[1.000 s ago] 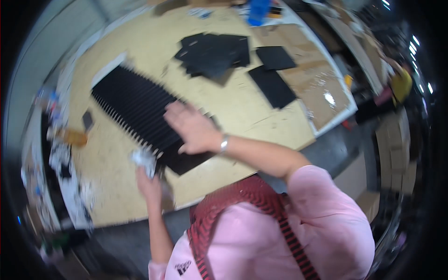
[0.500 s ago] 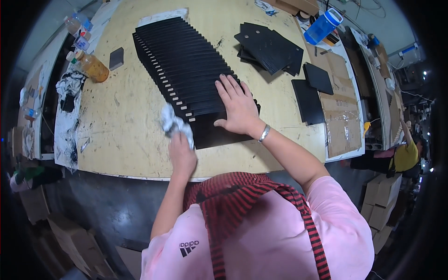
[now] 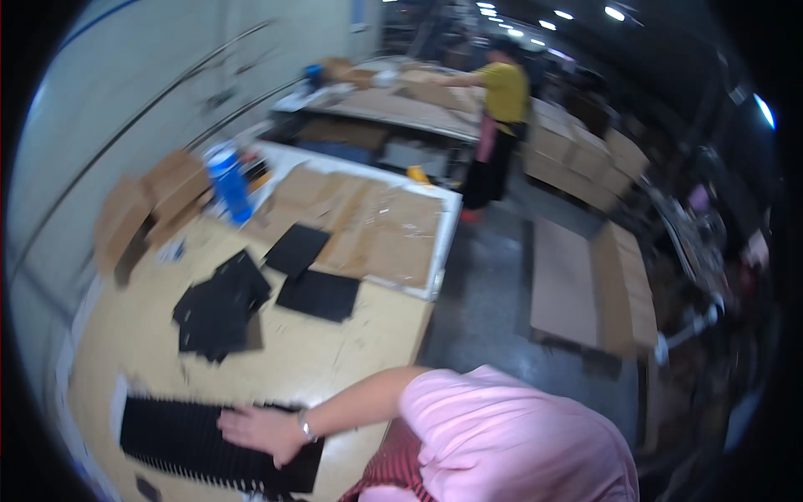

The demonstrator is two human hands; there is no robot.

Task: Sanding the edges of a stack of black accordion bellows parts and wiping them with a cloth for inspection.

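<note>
My right hand [image 3: 263, 431] lies flat, fingers stretched out, on a long row of overlapping thin black panels [image 3: 171, 422]. A line of small pale notches runs along one edge of the row. A metal bracelet [image 3: 307, 425] circles my right wrist. Beyond the row, a loose pile of black panels [image 3: 213, 314] lies fanned on the pale tabletop [image 3: 335, 368]. To its right are two more flat black pieces, one [image 3: 299, 248] partly over cardboard and the other [image 3: 319, 294] nearer. My left hand is out of the picture.
Flattened cardboard [image 3: 393, 226] covers the table's right part, near a blue bottle [image 3: 228, 184] and brown cartons [image 3: 150, 209]. A person in a yellow top [image 3: 504, 92] works at another table behind. An open carton [image 3: 577, 284] stands to the right, beyond the grey floor [image 3: 477, 293].
My view has swung to the right, bringing the room and the other person into sight. My right hand stays on the black panels. My left hand with its cloth has left the picture.
</note>
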